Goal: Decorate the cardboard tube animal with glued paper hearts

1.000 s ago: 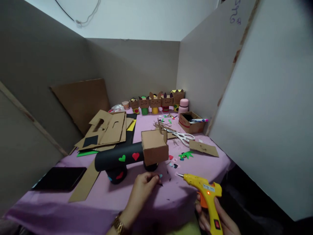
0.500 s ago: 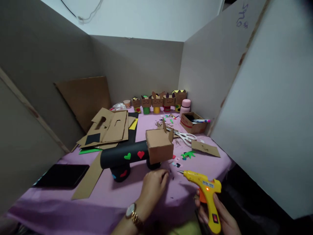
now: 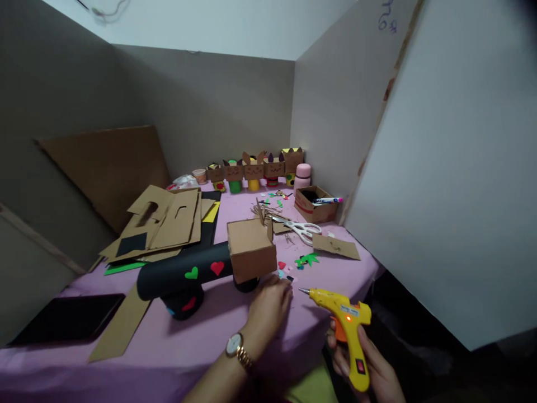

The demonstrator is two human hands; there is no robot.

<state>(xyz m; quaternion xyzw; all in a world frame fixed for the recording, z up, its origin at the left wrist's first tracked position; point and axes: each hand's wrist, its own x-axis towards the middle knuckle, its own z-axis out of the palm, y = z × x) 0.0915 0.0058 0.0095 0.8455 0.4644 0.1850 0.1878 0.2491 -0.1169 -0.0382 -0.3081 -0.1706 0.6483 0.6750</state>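
In my right hand (image 3: pixel 364 358) is a yellow hot glue gun (image 3: pixel 350 319) with an orange trigger. Its light glows, and its metal nozzle points left toward my left hand (image 3: pixel 271 302). That hand rests low over the table with its fingers drawn together, beside small foam cutouts (image 3: pixel 282 265); anything between the fingertips is too small to make out. Just behind it stands an animal figure: a black tube body (image 3: pixel 180 271) with heart stickers, short black tube legs (image 3: pixel 181 302) and a cardboard box head (image 3: pixel 251 252) with upright ears.
White-handled scissors (image 3: pixel 304 228), a green foam piece (image 3: pixel 308 259), a cardboard scrap (image 3: pixel 335 246) and a box of pens (image 3: pixel 316 210) lie to the right. Cardboard sheets (image 3: pixel 168 218) and a black tablet (image 3: pixel 67 319) are left. Several box-headed figures (image 3: pixel 254 168) and a pink bottle (image 3: pixel 302 176) stand behind.
The view has turned right, shifting things leftward in the picture. My left hand has moved closer to the small cutouts. The glue gun stays in my right hand.
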